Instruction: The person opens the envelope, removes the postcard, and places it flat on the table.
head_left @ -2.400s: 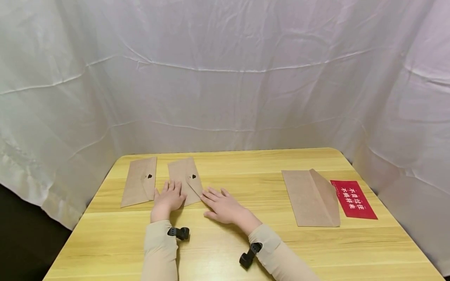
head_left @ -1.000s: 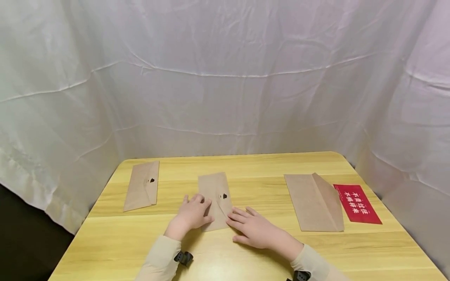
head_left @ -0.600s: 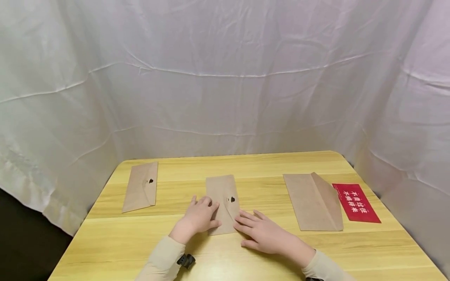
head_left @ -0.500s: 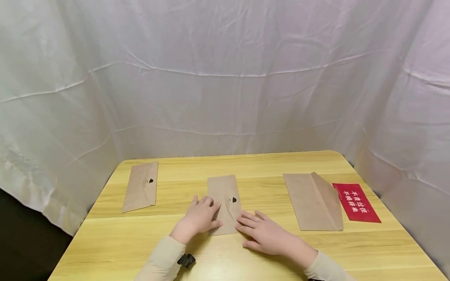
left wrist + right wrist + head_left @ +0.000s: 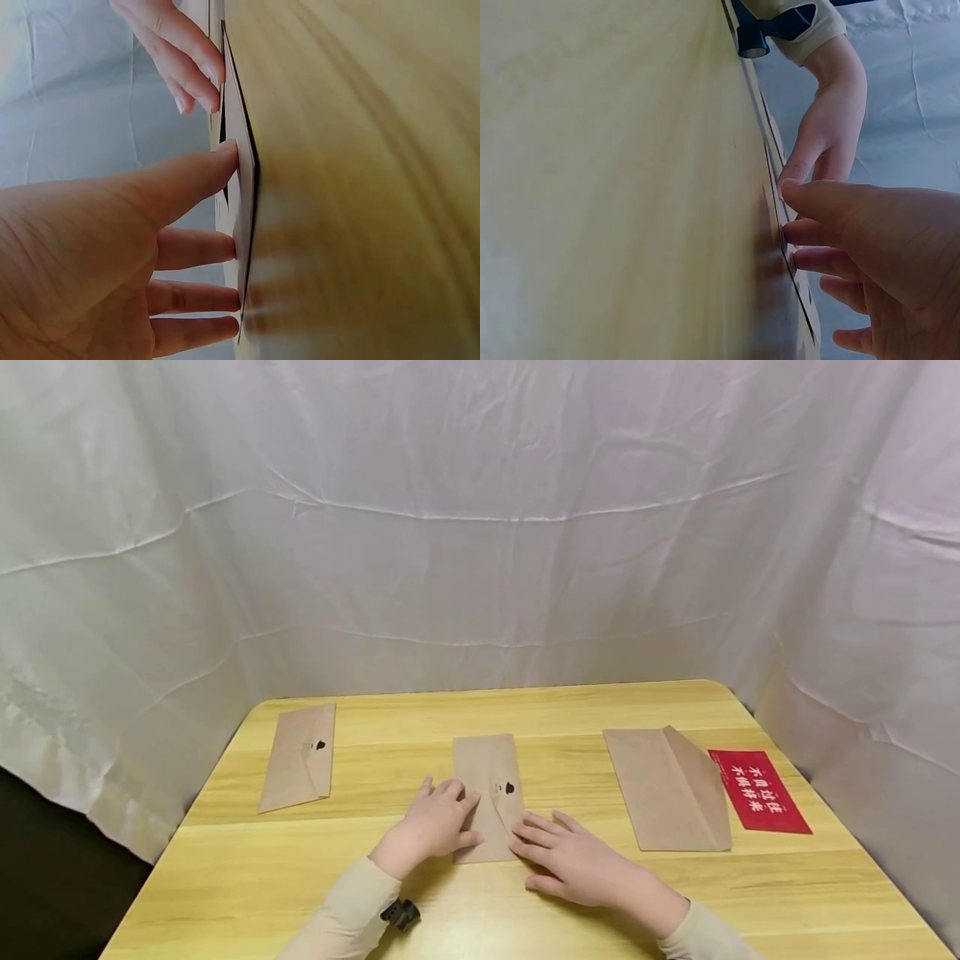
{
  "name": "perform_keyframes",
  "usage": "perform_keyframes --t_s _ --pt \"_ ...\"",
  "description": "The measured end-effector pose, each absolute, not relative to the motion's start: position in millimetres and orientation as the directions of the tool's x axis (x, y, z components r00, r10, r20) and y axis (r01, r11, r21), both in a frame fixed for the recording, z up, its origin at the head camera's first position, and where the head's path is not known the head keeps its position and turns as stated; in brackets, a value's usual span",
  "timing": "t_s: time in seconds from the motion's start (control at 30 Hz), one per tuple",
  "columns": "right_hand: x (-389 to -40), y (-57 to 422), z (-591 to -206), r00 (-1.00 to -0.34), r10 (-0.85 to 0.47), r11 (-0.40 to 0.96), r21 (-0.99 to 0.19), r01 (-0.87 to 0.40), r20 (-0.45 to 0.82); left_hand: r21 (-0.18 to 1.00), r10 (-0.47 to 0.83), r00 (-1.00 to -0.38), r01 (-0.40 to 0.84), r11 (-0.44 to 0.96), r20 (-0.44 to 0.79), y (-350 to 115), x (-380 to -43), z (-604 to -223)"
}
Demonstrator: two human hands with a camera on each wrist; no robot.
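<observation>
A brown paper envelope [image 5: 482, 764] with a small black hat-shaped mark lies flat at mid-table, its pointed flap folded over toward the left. My left hand [image 5: 431, 825] rests its spread fingertips on the envelope's lower left part. In the left wrist view, the left thumb and fingertips press down on the paper [image 5: 244, 187], whose near edge sits slightly off the wood. At the lower right edge of the envelope, my right hand [image 5: 573, 860] touches it with extended fingertips. The right wrist view shows the right thumb and fingers [image 5: 821, 234] along that edge.
Another folded brown envelope [image 5: 296, 760] with the same mark lies at the left. Toward the right is an envelope [image 5: 656, 793] with its flap spread out, and a red card [image 5: 765, 793] with white characters beside it. Pale curtains [image 5: 480, 568] surround the wooden table [image 5: 300, 877].
Both hands have slid the middle envelope from beside the left envelope rightward and nearer the body, turning it straighter. Over the last half second it moved slightly right. The other envelopes stayed put.
</observation>
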State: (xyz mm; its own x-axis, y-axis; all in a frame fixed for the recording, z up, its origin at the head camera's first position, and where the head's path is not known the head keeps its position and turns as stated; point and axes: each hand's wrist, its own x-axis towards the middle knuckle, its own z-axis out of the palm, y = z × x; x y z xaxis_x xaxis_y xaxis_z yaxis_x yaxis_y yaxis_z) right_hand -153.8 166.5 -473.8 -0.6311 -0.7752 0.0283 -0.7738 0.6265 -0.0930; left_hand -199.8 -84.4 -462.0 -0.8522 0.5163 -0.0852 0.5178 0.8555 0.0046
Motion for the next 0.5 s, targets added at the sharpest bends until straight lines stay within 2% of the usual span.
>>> perform_keyframes --t_s 0.23,0.5 --pt "-157 167 -478 -0.619 -0.782 0.618 -0.04 -0.785 0.066 0.038 0.525 -0.846 0.524 0.851 -0.089 -83 -201 -463" --pt "-162 154 -477 -0.628 -0.778 0.626 -0.042 -0.778 0.019 0.121 0.542 -0.825 0.528 0.84 -0.16 -90 -204 -462"
